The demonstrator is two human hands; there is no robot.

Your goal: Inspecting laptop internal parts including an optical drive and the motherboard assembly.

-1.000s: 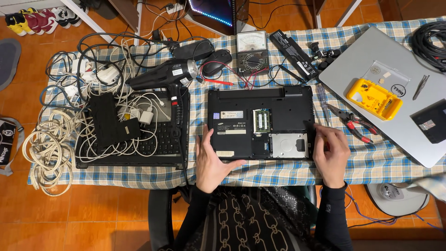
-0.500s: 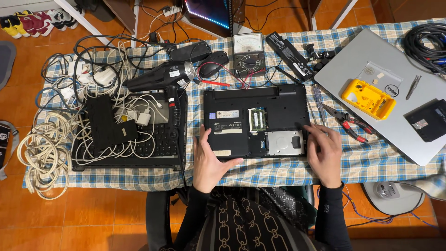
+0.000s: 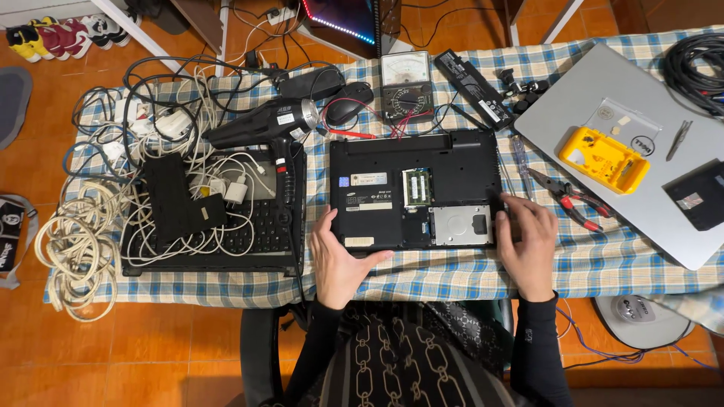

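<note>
- An upturned black laptop [image 3: 415,188] lies bottom up in the middle of the table [image 3: 452,275], which wears a blue and white checked cloth.
- Its cover panels are off: a green memory module [image 3: 416,187] shows near the centre and a silver hard drive [image 3: 461,224] sits in the bay at the near right corner.
- The left hand [image 3: 339,256] lies flat on the near left corner of the laptop, fingers stretched up the left edge and thumb spread along the front edge; it is open and grips nothing.
- The right hand [image 3: 526,237] rests at the laptop's right edge just beside the hard drive, fingers curled down onto the casing; I cannot tell whether it pinches anything.
- Just to the right of that hand lie red-handled pliers [image 3: 569,197] on the cloth.
- Farther right is a closed silver laptop [image 3: 641,218] carrying a yellow tool case [image 3: 603,158].
- Left of the opened machine, a black heat gun [image 3: 264,124] lies over another black laptop [image 3: 219,234] buried in white cables [image 3: 83,241].
- Behind the opened machine stand an analogue multimeter [image 3: 406,89], a black mouse [image 3: 348,103] and a long black battery pack [image 3: 473,87].
</note>
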